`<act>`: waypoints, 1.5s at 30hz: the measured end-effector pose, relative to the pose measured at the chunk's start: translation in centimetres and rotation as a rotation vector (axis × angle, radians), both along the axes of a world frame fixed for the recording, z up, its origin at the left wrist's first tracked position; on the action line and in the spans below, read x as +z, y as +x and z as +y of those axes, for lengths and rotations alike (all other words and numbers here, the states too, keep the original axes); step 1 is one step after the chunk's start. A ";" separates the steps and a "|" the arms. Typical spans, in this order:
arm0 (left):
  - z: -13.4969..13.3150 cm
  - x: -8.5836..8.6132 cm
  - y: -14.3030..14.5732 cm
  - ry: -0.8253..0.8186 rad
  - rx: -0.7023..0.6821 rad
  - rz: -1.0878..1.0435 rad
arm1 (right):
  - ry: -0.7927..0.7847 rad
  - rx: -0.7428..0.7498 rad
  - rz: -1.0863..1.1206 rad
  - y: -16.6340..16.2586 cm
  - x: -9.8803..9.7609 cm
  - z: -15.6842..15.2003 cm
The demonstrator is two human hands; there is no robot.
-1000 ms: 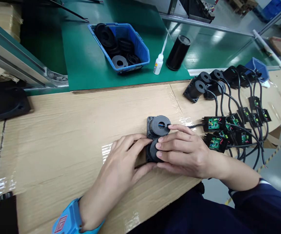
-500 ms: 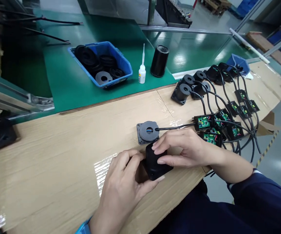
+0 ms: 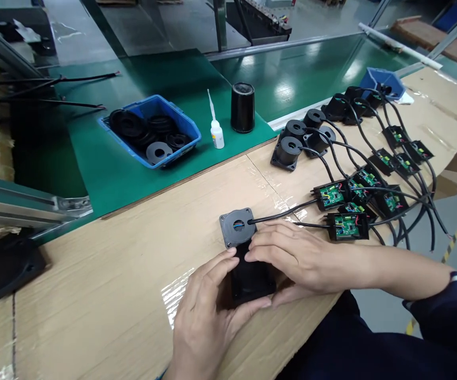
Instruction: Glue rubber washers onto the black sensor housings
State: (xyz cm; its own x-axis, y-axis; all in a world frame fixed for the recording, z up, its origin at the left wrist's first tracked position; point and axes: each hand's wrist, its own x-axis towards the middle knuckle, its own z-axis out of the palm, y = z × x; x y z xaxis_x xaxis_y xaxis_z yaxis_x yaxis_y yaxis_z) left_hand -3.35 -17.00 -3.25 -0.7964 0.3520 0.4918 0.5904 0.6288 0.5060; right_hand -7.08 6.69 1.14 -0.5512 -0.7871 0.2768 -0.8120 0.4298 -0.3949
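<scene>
Between my two hands is a black housing with a square flange (image 3: pixel 253 279), close to the front edge of the cardboard-covered bench. My left hand (image 3: pixel 208 301) is closed around its left side, thumb along the near edge. Across its right side lies my right hand (image 3: pixel 295 258), fingertips on the top and thumb at the near corner. Just beyond the housing sits a grey square-based part with a round top (image 3: pixel 238 227); a black cable (image 3: pixel 283 212) runs from its hole, where thin coloured wires show, to a green circuit board (image 3: pixel 331 194).
Several cabled black housings (image 3: pixel 290 150) and circuit boards (image 3: pixel 349 226) cover the right side. Behind, on a green mat, stand a blue bin (image 3: pixel 188 145) of black rings, a white dropper bottle (image 3: pixel 217 134) and a black cylinder (image 3: pixel 243 108). A dark part (image 3: pixel 6 269) lies at far left.
My right hand has shifted from gripping the housing's top to its right side. The housing appears turned or tilted, its flange now facing nearer me. The head view has shifted slightly.
</scene>
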 end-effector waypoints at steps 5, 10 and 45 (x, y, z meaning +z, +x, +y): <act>0.0 0.5 -0.1 0.004 -0.025 0.024 | -0.096 -0.070 0.168 0.5 -1.7 -0.5; 0.1 0.6 -0.3 0.038 -0.073 0.101 | -0.179 -0.033 0.223 0.5 -2.3 -0.8; 1.2 0.0 -7.0 0.322 -0.057 -0.555 | -0.130 -0.248 0.290 -1.2 2.4 -0.9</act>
State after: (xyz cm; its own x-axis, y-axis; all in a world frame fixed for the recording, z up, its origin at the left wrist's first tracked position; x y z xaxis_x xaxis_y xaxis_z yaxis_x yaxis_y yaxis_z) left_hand -10.30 -15.82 -3.29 -0.9472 0.3047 0.1003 0.2148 0.3702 0.9038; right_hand -8.24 5.79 3.57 -0.6044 -0.5883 0.5372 -0.7756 0.5886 -0.2281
